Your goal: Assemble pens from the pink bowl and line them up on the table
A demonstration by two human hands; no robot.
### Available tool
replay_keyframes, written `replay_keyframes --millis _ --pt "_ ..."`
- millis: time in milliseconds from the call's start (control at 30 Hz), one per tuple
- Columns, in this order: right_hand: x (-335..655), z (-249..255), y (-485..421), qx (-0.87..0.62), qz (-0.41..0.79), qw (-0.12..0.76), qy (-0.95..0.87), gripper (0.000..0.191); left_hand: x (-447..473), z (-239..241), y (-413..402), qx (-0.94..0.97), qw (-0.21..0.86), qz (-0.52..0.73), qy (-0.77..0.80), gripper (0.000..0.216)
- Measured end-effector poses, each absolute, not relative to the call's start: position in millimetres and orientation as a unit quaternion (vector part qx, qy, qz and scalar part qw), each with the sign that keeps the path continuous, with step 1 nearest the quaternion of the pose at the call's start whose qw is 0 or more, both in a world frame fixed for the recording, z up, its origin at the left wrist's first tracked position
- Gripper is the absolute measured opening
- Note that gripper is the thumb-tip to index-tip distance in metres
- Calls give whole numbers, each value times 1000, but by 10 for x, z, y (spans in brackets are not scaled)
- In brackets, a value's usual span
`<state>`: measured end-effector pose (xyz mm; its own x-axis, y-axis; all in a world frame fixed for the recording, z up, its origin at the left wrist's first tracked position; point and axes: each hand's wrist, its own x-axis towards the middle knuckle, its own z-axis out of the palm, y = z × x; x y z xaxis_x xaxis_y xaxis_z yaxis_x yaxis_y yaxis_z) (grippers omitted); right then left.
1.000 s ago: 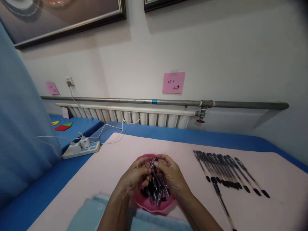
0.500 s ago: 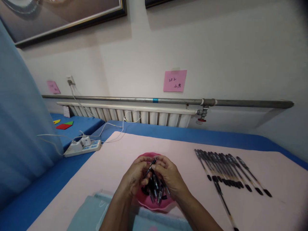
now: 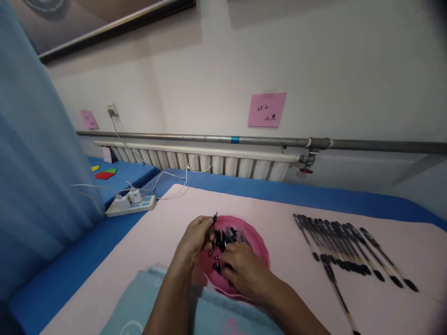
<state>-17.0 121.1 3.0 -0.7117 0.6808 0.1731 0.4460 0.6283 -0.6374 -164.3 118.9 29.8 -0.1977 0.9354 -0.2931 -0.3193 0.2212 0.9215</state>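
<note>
A pink bowl (image 3: 259, 242) sits on the pale pink mat and holds several black pen parts (image 3: 226, 235). At the bowl's left rim my left hand (image 3: 193, 239) pinches a thin black pen piece (image 3: 211, 224) that points up and away. My right hand (image 3: 244, 271) reaches down into the bowl with its fingers among the black parts; whether it grips one is hidden. To the right, a row of several assembled black pens (image 3: 345, 244) lies side by side on the mat, with one more pen (image 3: 337, 289) lying apart below the row.
A light blue cloth (image 3: 139, 309) lies at the near edge of the pink mat (image 3: 167, 218). A white power strip (image 3: 131, 204) with plugs and cables rests on the blue tabletop at left. A radiator (image 3: 209, 163) and pipe run along the wall; a blue curtain hangs left.
My hands have come apart: the left keeps the thin pen piece at the bowl's left rim, the right has dropped into the bowl. The view shifted left and down.
</note>
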Motion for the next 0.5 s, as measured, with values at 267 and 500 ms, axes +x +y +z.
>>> replay_keyframes --millis 267,500 --pt "-242 -61 1175 -327 140 112 -928 12 -1597 274 1185 281 583 559 518 26" --pt "-267 -7 1162 -332 144 106 -926 14 -1610 248 1200 272 602 562 499 26"
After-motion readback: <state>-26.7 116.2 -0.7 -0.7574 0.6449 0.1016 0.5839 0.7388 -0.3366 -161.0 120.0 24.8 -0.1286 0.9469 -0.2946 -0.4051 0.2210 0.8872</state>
